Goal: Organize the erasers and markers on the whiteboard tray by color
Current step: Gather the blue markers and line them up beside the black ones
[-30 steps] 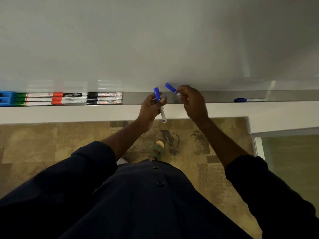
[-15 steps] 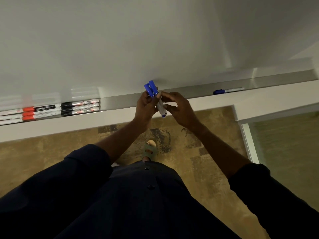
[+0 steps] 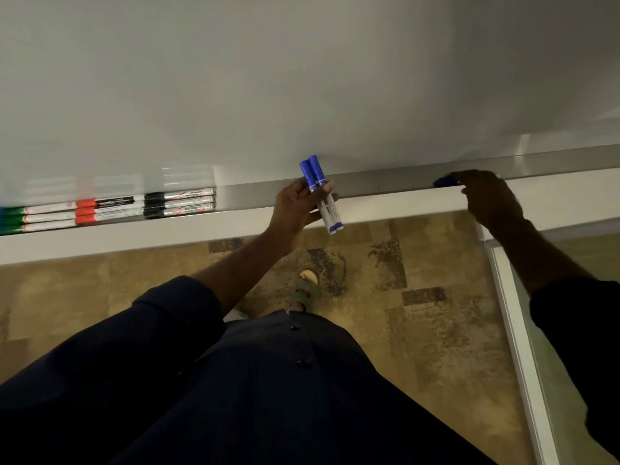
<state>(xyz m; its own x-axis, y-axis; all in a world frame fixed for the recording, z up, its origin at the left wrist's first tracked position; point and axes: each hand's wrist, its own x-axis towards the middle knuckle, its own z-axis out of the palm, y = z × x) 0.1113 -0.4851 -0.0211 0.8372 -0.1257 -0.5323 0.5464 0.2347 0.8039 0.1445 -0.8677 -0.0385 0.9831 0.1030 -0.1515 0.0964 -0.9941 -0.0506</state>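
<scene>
Big white whiteboard [image 3: 268, 78] fills the top of the view, blank, dim light. Below it a mottled tan and dark-patched floor [image 3: 419, 330], with a white frame strip [image 3: 516, 347] and a glass panel at right. Metal whiteboard tray [image 3: 385, 184] runs along the board's bottom edge, tilted in frame, with a white ledge under it. Person in dark navy sleeves and buttoned garment [image 3: 268, 380], one foot in a green sandal [image 3: 305, 293] on the floor.

Sorted group lying on the tray at left: green markers [image 3: 13, 218] by the frame edge, then red markers [image 3: 87, 213], then black markers [image 3: 177, 203], three rows each, end to end.

Left hand [image 3: 295, 209] clenched round two blue markers [image 3: 320, 193], held together, caps up, in front of the tray. Right hand [image 3: 489, 199] reaches to the tray at right, fingers over a third blue marker [image 3: 444, 181]; only its cap shows, grip cannot tell.
</scene>
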